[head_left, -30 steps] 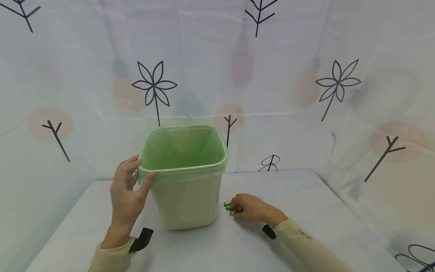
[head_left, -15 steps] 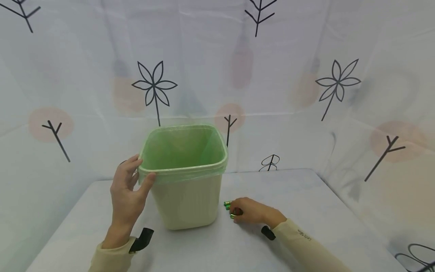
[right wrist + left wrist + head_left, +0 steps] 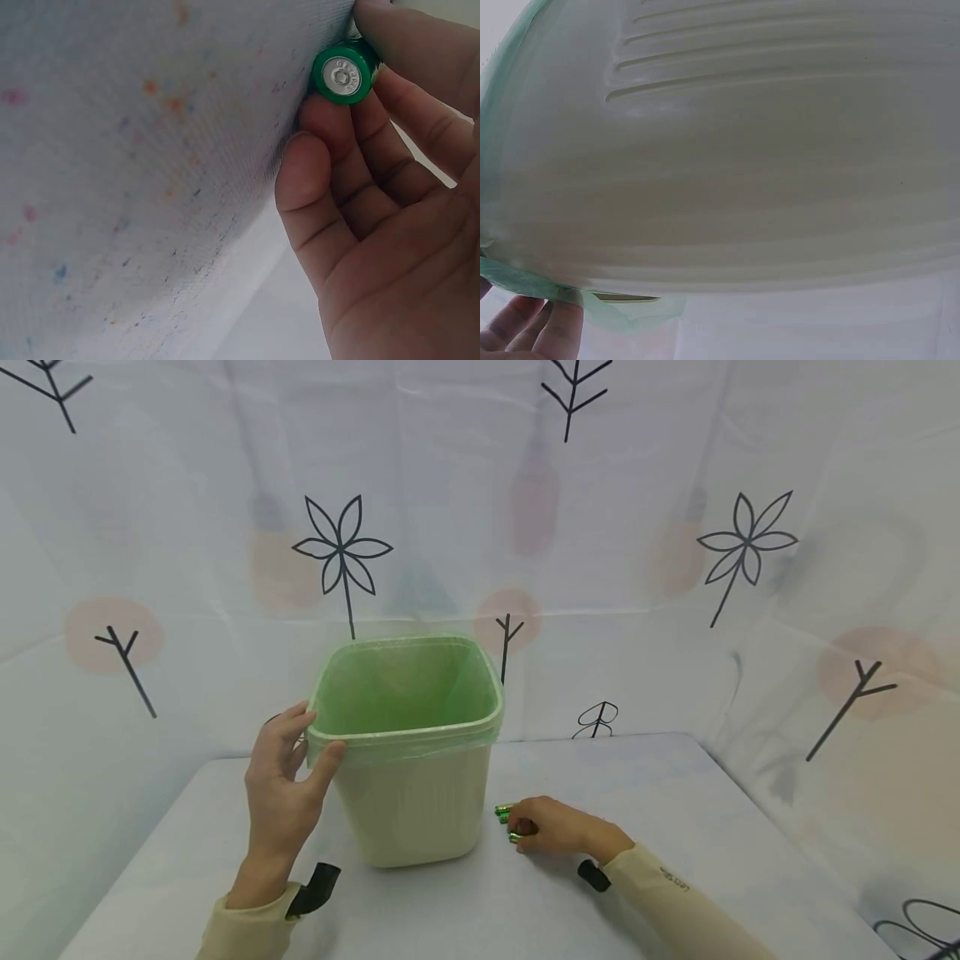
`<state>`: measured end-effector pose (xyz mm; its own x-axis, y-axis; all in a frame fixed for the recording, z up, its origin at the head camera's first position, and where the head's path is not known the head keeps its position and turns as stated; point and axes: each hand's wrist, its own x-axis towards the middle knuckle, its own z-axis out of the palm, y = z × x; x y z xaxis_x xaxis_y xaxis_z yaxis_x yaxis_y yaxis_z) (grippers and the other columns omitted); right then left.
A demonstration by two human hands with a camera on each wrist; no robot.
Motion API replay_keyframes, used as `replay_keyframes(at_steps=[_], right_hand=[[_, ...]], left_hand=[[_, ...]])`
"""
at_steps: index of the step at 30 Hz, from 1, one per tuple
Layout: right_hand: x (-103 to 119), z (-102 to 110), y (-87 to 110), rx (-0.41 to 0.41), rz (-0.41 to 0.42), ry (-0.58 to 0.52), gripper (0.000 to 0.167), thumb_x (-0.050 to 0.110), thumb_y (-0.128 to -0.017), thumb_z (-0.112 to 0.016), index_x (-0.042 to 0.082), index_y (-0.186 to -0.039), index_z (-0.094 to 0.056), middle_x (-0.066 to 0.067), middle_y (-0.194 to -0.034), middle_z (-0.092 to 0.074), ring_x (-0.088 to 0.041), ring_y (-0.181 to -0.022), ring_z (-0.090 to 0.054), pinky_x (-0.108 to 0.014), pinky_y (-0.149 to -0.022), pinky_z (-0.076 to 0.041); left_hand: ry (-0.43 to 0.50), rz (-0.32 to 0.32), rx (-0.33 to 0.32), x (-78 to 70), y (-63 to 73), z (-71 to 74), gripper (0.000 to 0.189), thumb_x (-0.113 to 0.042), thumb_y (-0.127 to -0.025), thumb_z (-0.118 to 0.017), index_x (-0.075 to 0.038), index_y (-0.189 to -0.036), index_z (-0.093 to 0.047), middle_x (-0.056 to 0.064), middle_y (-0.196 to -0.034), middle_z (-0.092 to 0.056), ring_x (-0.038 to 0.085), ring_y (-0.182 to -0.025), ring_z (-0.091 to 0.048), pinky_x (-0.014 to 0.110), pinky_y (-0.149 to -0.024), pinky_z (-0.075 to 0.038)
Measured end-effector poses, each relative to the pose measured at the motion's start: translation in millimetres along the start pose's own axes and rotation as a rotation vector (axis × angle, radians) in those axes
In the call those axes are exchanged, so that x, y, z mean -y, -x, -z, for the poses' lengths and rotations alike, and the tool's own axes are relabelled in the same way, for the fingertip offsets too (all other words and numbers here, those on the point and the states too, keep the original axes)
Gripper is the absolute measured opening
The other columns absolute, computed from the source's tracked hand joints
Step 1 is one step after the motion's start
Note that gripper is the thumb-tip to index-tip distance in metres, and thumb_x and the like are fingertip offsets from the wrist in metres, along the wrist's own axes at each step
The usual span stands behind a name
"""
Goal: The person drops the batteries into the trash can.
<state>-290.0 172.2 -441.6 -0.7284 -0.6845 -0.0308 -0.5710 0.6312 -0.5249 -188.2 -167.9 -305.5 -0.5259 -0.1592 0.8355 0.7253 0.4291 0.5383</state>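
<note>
A pale green trash bin stands upright in the head view, with a thin green bag folded over its rim. My left hand grips the bin's left rim, thumb in front and fingers at the side. In the left wrist view the bin's ribbed wall fills most of the picture, with some fingertips touching the bag. To the right of the bin, my right hand pinches a green battery at the tabletop. More green batteries lie just beyond the fingers, partly hidden.
A white cloth-covered table lies under everything. Behind it hangs a pale curtain printed with dark flowers and twigs. Each wrist carries a small black camera mount, such as the left one.
My right hand has moved slightly towards me, and the battery in its fingers has come a little apart from the others. The left hand and the bin stay in place.
</note>
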Motion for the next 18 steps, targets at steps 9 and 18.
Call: replay_keyframes(at_steps=[9,18], right_hand=[[3,16,6.1,-0.038,-0.008,0.002,0.019,0.016,-0.087,-0.07,0.016,-0.106,-0.066,0.011,-0.086,-0.057,-0.008,-0.079,-0.052,-0.024,-0.069,-0.048],[20,54,14.3,-0.082,0.044,0.068,0.018,0.015,-0.088,-0.069,0.015,-0.106,-0.064,0.01,-0.085,-0.056,-0.009,-0.076,-0.052,-0.025,-0.065,-0.049]], left_hand=[[-0.02,0.006,0.006,-1.8,0.0,0.2,0.044,0.011,-0.078,-0.071,0.012,-0.119,-0.053,0.025,-0.128,-0.051,0.014,-0.123,-0.052,0.019,-0.098,-0.044],[0.001,0.013,0.004,1.5,0.8,0.3,0.046,0.012,-0.078,-0.071,0.01,-0.12,-0.054,0.022,-0.129,-0.051,0.017,-0.123,-0.052,0.019,-0.098,-0.044]])
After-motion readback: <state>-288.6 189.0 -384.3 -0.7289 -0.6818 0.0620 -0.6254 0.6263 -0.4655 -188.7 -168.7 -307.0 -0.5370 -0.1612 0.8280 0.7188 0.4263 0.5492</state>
